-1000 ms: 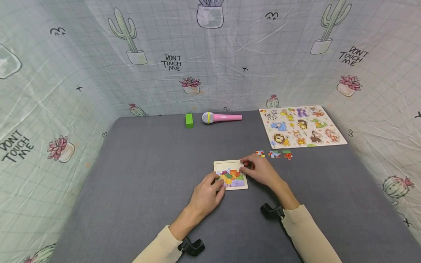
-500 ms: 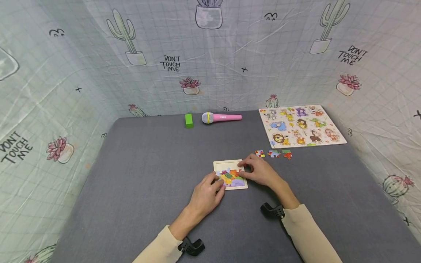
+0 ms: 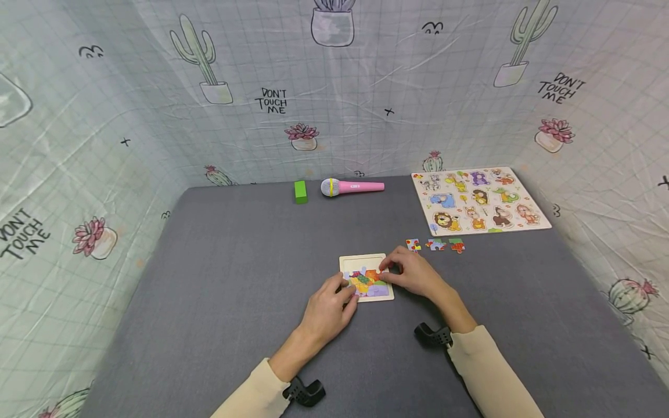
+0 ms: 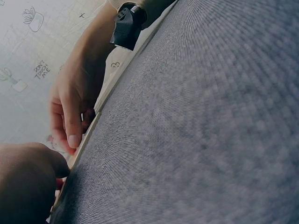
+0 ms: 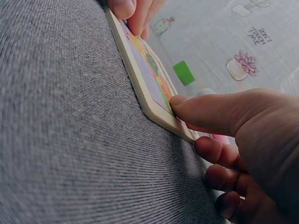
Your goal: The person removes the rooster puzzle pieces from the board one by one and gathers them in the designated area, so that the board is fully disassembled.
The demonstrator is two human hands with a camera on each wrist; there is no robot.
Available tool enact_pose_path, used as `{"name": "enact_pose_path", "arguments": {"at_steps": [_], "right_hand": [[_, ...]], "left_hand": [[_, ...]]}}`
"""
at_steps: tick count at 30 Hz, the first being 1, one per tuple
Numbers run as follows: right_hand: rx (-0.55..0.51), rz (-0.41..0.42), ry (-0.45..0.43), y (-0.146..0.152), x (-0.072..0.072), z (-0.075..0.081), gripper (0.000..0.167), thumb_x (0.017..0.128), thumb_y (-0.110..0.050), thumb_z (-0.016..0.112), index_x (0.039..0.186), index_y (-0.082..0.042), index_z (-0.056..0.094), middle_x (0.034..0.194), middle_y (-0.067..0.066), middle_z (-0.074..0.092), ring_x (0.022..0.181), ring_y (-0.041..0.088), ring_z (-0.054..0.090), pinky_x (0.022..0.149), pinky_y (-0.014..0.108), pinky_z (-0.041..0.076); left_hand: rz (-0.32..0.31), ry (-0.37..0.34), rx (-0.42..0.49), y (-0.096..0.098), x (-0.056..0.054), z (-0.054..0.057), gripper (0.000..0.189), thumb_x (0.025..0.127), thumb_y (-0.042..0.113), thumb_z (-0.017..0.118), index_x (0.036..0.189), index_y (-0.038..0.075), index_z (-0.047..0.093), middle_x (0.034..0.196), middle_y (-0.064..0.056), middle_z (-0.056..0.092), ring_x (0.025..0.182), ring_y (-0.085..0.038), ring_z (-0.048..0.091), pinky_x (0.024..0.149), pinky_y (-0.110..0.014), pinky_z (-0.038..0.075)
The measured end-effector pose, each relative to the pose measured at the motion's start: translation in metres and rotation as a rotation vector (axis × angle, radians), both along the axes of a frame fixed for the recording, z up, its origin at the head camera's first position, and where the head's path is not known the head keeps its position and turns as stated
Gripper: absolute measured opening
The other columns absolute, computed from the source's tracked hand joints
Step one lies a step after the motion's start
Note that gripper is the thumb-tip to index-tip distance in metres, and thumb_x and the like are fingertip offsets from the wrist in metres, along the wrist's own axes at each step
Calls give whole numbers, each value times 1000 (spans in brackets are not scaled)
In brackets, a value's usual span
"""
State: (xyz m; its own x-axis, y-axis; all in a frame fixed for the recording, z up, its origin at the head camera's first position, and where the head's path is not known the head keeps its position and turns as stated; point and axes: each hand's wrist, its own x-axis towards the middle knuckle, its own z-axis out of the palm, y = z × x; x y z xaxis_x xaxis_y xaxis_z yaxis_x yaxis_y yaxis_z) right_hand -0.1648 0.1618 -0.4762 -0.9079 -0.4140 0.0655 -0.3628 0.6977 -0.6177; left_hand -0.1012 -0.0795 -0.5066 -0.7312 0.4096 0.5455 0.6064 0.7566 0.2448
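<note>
A small square wooden jigsaw puzzle point(image 3: 372, 286) lies on the grey table, its pale tray bare along the top and coloured pieces filling the lower part. My left hand point(image 3: 326, 307) grips the tray's lower left corner, fingers over the left side and thumb by the bottom edge. At the right side, my right hand point(image 3: 415, 271) pinches an orange-red puzzle piece point(image 3: 380, 271) between thumb and index finger at the upper edge of the laid pieces. The right wrist view shows the thumb point(image 5: 187, 106) touching the picture; the other fingers curl beside the tray. The index tip is hidden there.
Three loose puzzle pieces point(image 3: 435, 245) lie in a row beyond my right hand. Behind them is a large animal puzzle board point(image 3: 479, 202). A pink toy microphone point(image 3: 360, 187) and a green block point(image 3: 300, 192) lie along the back edge, before a patterned cloth wall point(image 3: 355, 75).
My right thumb and index finger have shifted slightly left over the puzzle, and the piece moved with them. My left hand has stayed at the tray's corner.
</note>
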Motion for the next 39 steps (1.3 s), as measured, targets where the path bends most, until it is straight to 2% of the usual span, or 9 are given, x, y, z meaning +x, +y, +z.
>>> {"name": "enact_pose_path", "arguments": {"at_steps": [14,25,32,39], "right_hand": [[3,21,-60,3,-1,0,27,83,-33,82,102,-17,73,97,-1,60,84,12,52,74,29,43],[13,26,-65,2,0,-1,25,85,-28,81,102,-13,71,97,1,59,88,14,53,77,30,44],[-15,32,-51,2,2,-1,25,84,-25,82,100,-11,68,97,3,60,88,15,54,77,30,45],[-40,41,-45,3,2,-2,25,84,-24,82,100,-12,67,97,2,60,83,15,54,74,28,45]], "left_hand": [[-5,-8,14,1,0,1,11,88,18,75,94,9,78,104,-8,67,106,-25,69,82,-37,61],[2,12,19,2,1,0,11,87,19,77,93,10,78,102,-7,67,109,-27,68,84,-37,60],[-6,9,18,2,2,-1,10,88,17,76,93,9,77,102,-6,66,103,-24,69,82,-36,60],[-10,22,6,2,2,-2,11,88,19,76,94,9,77,102,-6,66,107,-26,68,89,-37,59]]}}
